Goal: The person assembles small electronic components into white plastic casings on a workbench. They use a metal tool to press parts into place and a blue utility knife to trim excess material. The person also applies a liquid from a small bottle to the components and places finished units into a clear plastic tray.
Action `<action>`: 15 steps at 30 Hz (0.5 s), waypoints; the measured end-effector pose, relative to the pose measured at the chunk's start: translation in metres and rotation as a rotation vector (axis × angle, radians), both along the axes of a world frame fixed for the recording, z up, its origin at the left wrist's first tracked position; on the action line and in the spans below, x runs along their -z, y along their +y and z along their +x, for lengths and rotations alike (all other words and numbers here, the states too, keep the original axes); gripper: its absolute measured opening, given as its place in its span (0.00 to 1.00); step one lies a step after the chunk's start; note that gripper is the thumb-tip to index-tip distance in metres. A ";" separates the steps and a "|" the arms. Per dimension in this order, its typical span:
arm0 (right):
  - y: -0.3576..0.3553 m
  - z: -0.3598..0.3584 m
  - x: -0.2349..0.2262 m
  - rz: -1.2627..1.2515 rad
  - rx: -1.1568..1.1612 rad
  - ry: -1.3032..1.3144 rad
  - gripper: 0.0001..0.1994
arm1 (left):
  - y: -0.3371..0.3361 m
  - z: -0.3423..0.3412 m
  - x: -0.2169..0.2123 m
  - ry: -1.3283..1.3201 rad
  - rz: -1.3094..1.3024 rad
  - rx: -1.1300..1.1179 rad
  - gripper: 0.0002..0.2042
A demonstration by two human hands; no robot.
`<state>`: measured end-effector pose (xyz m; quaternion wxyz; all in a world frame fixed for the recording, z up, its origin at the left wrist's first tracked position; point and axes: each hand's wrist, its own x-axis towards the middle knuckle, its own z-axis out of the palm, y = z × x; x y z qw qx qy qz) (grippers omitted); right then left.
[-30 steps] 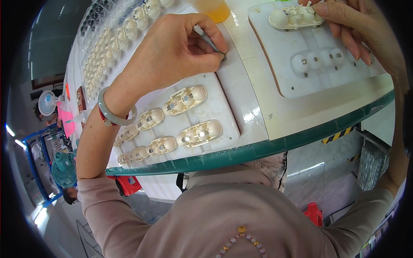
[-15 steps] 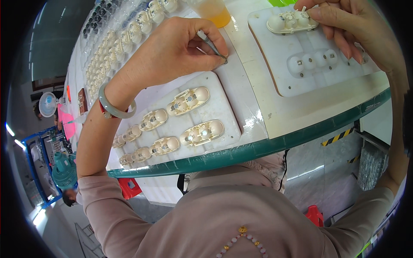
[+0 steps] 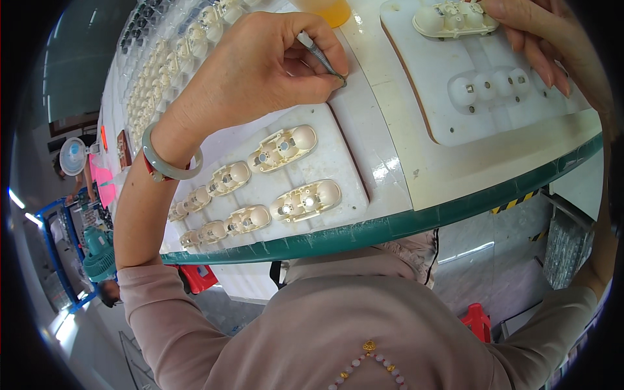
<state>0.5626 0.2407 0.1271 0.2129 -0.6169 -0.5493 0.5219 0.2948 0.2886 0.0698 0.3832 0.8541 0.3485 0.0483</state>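
Note:
My left hand (image 3: 279,68) is closed around slim grey metal tweezers (image 3: 317,57) with a ridged grip, their tip pointing down right just above the table. At the upper right, a cream plastic housing (image 3: 455,21) with rounded bumps and small clips rests on a white fixture board (image 3: 429,84). The fingers of my right hand (image 3: 539,32) are closed at the housing's right end; the thumb and index finger pinch there, and the other fingers curl over the board. Whether a small part sits between the fingertips is cut off by the picture's edge.
Another white fixture board (image 3: 344,172) holds two rows of open cream housings (image 3: 305,201). Clear trays of similar parts (image 3: 162,84) lie at the far left, beside a cup of orange liquid (image 3: 335,14). A green edge strip (image 3: 383,231) borders the table.
The view has shifted slightly, so the right board and housing appear farther right and higher. My left hand keeps its grip on the tweezers; my right fingers stay at the housing's end.

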 end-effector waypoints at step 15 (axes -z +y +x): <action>0.002 0.016 -0.003 -0.037 -0.015 0.073 0.13 | -0.003 0.010 -0.003 -0.080 -0.044 0.016 0.07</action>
